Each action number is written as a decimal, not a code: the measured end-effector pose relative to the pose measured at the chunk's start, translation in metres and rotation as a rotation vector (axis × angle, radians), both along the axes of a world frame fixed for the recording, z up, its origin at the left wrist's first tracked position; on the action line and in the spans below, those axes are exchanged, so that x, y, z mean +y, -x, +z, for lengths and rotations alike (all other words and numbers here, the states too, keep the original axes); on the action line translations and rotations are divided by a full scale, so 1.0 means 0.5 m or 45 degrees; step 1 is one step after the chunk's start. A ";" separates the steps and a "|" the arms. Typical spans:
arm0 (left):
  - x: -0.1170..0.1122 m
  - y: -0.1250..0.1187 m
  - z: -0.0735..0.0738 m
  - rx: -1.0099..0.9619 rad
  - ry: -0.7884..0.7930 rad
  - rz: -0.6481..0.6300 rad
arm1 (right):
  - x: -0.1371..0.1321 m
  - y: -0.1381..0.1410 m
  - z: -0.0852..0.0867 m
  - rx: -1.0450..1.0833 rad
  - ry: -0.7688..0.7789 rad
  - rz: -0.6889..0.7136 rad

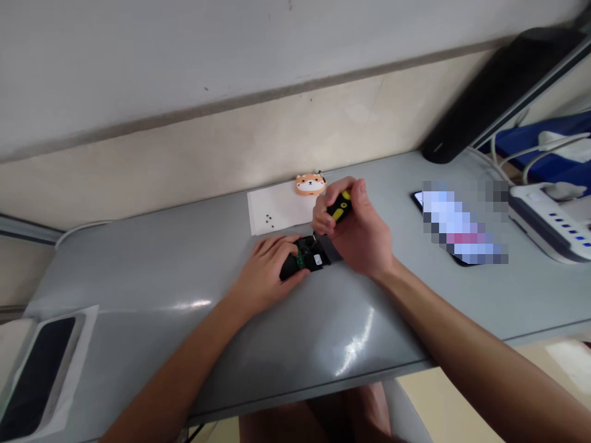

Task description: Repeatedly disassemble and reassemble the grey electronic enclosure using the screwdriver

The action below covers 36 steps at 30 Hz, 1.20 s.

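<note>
My right hand [355, 231] is closed around the black and yellow handle of a screwdriver [342, 207]. Its thin tip points down at an opened black electronic device [316, 251], which has a bare green circuit board and a small white label. Lying over the device's left end, my left hand [272, 264] grips it by its edges against the desk. My right hand covers part of the device's right end. Behind the hands, several tiny black screws [269, 220] rest on a sheet of white paper [281, 206].
An orange and white animal-faced case [310, 183] sits on the paper. To the right are a phone with a lit, blurred screen [462, 227], a white power strip [551, 221] and a black cylinder [489, 98]. A dark phone [41, 375] lies at the left of the grey desk [152, 258].
</note>
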<state>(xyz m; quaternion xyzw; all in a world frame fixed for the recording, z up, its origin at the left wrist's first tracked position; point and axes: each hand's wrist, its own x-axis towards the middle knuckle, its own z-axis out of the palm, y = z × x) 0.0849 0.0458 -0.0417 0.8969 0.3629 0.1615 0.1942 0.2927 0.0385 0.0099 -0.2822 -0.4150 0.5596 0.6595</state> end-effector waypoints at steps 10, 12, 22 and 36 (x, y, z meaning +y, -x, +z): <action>0.000 -0.002 0.001 0.000 0.025 0.012 | 0.000 0.001 -0.003 -0.004 -0.037 0.012; 0.001 -0.002 0.001 0.005 0.027 0.020 | 0.000 0.002 -0.002 -0.015 -0.031 0.009; 0.000 0.003 -0.001 0.022 -0.036 -0.016 | -0.004 0.004 0.002 -0.052 -0.064 0.008; -0.001 -0.002 0.002 0.056 -0.098 -0.056 | -0.008 0.009 0.004 -0.061 -0.008 -0.001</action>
